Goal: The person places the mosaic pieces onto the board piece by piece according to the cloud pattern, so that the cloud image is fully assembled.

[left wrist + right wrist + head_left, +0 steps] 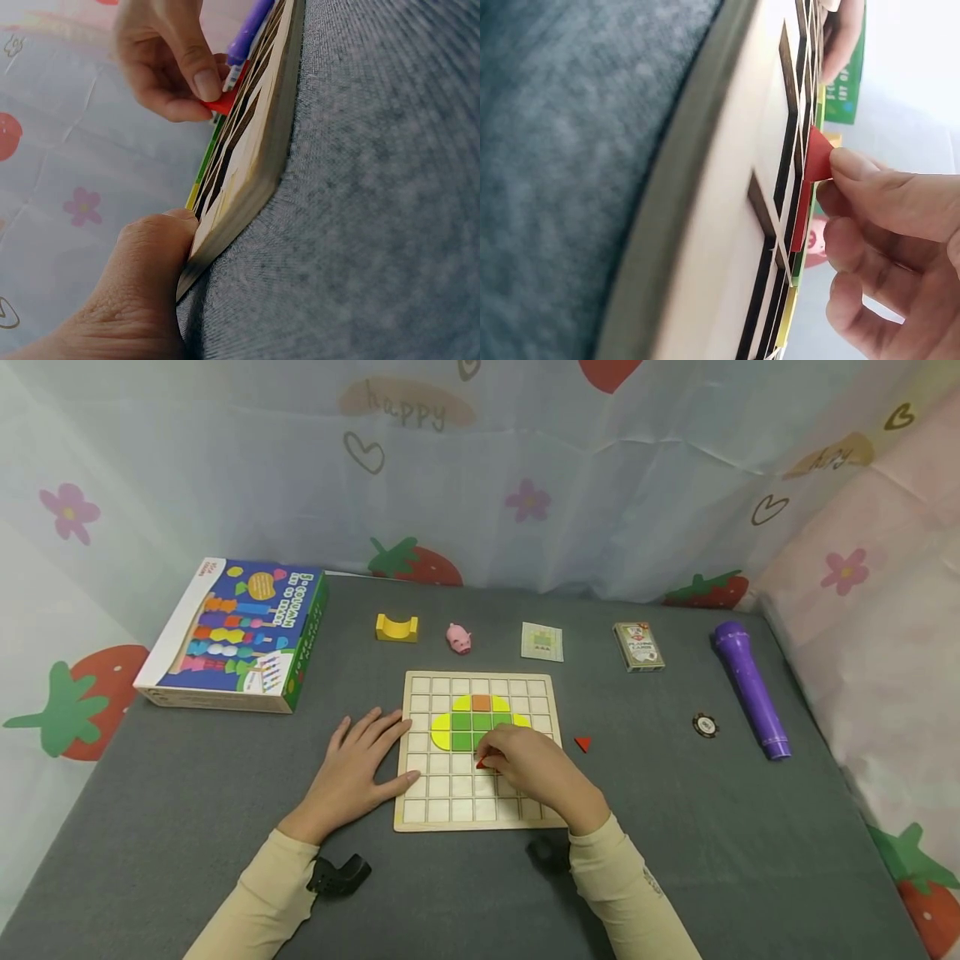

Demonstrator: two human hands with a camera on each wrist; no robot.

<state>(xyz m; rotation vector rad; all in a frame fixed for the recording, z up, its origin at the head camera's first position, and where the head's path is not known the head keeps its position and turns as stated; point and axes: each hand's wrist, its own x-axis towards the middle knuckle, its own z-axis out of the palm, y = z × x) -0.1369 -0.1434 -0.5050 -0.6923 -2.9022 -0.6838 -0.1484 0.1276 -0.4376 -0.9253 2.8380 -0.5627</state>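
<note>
A wooden grid board [410,811] lies on the table, with green squares [461,740], yellow curved pieces [440,732] and an orange square [481,702] set in its upper middle. Thumb and index finger of my right hand [538,770] pinch a red triangle [818,156] over the cells just below the green ones. In the right wrist view another red piece [801,217] sits in the board beside it. My left hand [356,770] lies spread at the board's left side, thumb and fingertips touching the edge. One loose red triangle [582,743] lies right of the board.
Behind the board are a yellow arched block [397,629], a pink pig figure [458,638], a pattern card [542,642] and a playing-card box [639,647]. A game box [232,635] stands left; a round token [705,725] and purple tube [752,691] lie right.
</note>
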